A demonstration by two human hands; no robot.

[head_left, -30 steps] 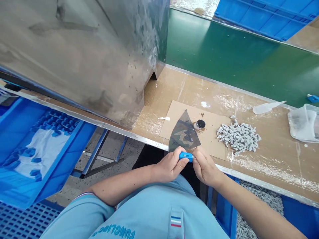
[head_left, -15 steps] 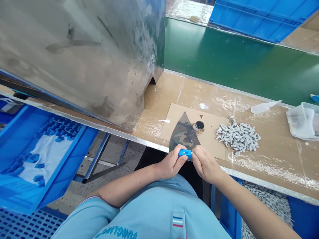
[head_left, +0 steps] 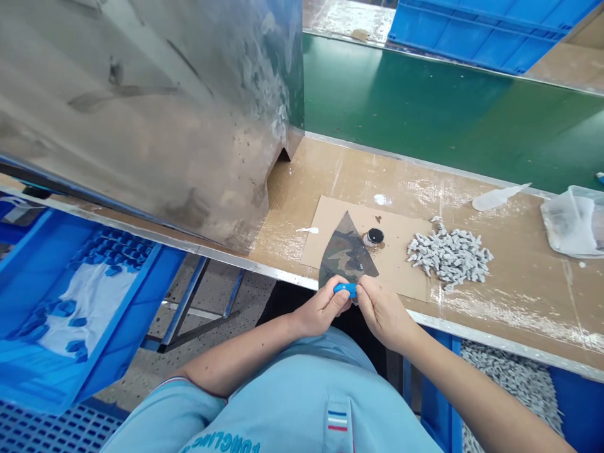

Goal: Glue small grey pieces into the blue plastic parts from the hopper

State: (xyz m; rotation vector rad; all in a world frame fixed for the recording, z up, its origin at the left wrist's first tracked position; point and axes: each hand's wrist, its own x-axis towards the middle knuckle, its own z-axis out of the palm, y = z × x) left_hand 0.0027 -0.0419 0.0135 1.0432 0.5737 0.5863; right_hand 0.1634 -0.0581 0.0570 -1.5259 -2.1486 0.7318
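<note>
My left hand pinches a small blue plastic block between thumb and fingers, just off the bench's front edge. Against the block's right end, the fingers of my right hand are pressed together; whatever lies in them is hidden. Just beyond both hands a camouflage cloth piece lies on a cardboard sheet. A small round pot with dark contents stands beside the cloth. Right of the pot is a heap of small grey pieces.
A large metal housing rises at the left. Blue parts lie in a blue bin below it. At the right are a white pointed-tip item and a clear tub. A green belt runs behind the bench. Grey pieces fill a lower bin.
The blue block has turned in my left fingers and shows less of its face. My right hand has shifted slightly left with it. The whole view has moved a little.
</note>
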